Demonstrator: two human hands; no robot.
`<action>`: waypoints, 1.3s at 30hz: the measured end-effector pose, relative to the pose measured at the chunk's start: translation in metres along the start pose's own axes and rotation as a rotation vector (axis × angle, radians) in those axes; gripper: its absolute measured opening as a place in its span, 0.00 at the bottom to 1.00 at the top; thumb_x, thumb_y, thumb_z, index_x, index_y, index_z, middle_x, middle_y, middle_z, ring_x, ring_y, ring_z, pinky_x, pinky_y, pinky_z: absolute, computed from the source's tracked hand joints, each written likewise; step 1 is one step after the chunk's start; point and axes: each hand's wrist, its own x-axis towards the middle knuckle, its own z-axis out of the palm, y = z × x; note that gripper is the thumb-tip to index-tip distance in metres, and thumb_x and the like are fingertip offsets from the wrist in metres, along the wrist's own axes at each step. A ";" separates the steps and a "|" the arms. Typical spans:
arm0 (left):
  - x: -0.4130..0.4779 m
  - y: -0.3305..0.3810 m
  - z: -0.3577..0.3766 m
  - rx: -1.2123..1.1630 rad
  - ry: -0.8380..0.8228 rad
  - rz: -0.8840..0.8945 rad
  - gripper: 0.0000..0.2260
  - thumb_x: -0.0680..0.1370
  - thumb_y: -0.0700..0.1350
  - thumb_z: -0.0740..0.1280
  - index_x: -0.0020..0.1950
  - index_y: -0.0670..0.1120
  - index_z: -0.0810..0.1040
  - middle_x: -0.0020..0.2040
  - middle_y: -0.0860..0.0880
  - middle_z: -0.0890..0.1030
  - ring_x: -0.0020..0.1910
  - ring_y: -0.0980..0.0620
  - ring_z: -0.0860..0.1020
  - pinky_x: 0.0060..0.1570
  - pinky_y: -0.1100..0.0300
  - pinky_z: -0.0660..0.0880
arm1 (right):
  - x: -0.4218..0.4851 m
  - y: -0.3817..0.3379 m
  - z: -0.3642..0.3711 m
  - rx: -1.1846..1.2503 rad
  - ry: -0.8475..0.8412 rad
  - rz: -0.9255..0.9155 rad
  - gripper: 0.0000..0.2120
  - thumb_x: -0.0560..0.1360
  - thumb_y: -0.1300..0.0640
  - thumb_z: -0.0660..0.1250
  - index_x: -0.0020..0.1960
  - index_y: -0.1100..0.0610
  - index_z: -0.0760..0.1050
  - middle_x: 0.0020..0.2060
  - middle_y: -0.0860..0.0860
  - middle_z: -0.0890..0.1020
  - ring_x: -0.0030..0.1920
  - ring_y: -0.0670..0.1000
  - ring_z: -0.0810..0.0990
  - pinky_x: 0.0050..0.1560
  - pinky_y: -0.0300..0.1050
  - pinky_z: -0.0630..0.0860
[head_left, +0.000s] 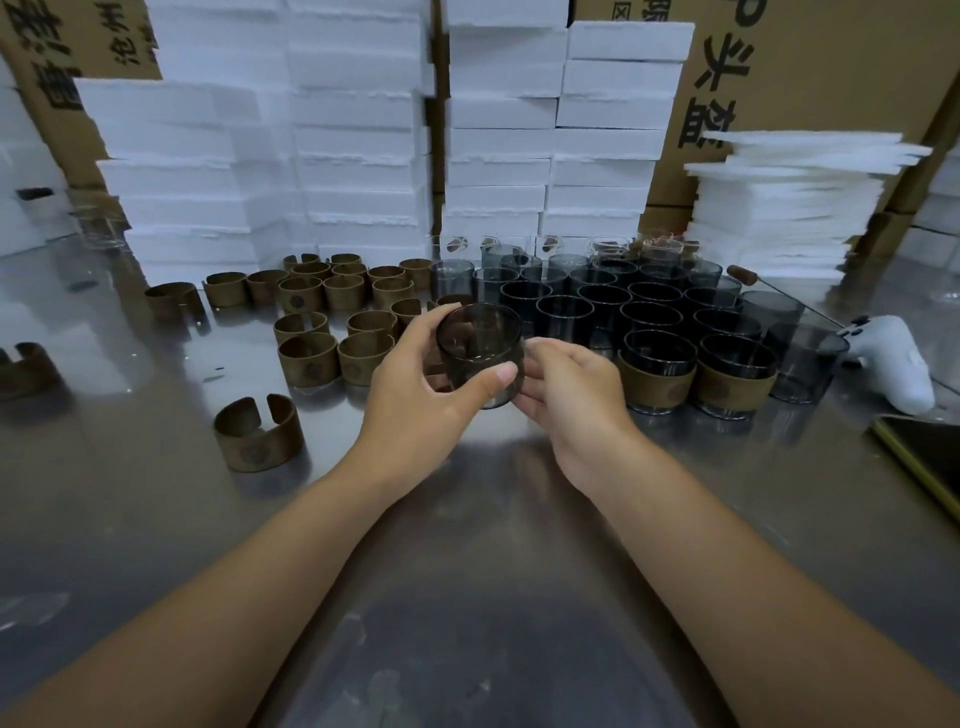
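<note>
A smoky dark glass cup (480, 345) is held above the steel table (467, 519), tilted with its mouth toward the far side. My left hand (415, 384) grips it, thumb across its near wall and fingers round the far side. My right hand (563, 387) touches the cup's right side and base with curled fingers. Several brown split leather sleeves (311, 358) lie to the left. One sleeve (258, 432) stands alone nearer to me. Several dark glass cups (613, 306) stand to the right. Two cups (658, 371) (736, 375) in the front row wear brown sleeves.
Stacks of white foam boxes (363, 130) rise behind the cups, with cardboard cartons (810, 67) beyond them. A pile of white foam sheets (784, 208) sits at the right. A white game controller (896, 361) and a dark tablet edge (924, 457) lie at the right.
</note>
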 end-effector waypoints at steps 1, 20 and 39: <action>0.000 0.000 0.000 -0.011 -0.010 -0.003 0.23 0.70 0.45 0.76 0.62 0.51 0.73 0.54 0.57 0.80 0.55 0.62 0.78 0.52 0.68 0.75 | -0.002 -0.002 0.002 0.026 -0.009 0.042 0.05 0.78 0.62 0.63 0.47 0.58 0.78 0.45 0.57 0.84 0.47 0.53 0.84 0.48 0.43 0.81; -0.003 0.004 -0.001 -0.188 -0.011 -0.055 0.22 0.70 0.39 0.74 0.62 0.45 0.73 0.53 0.53 0.81 0.52 0.63 0.80 0.50 0.72 0.74 | -0.021 -0.002 0.018 0.379 -0.215 0.254 0.20 0.82 0.49 0.54 0.67 0.60 0.72 0.60 0.59 0.80 0.57 0.55 0.79 0.58 0.51 0.75; 0.006 -0.005 -0.008 -0.157 -0.182 -0.023 0.26 0.71 0.33 0.72 0.66 0.46 0.70 0.59 0.52 0.78 0.58 0.61 0.77 0.56 0.70 0.72 | -0.016 0.004 0.012 0.212 -0.085 0.321 0.21 0.79 0.45 0.60 0.62 0.61 0.74 0.53 0.57 0.83 0.39 0.49 0.82 0.53 0.47 0.73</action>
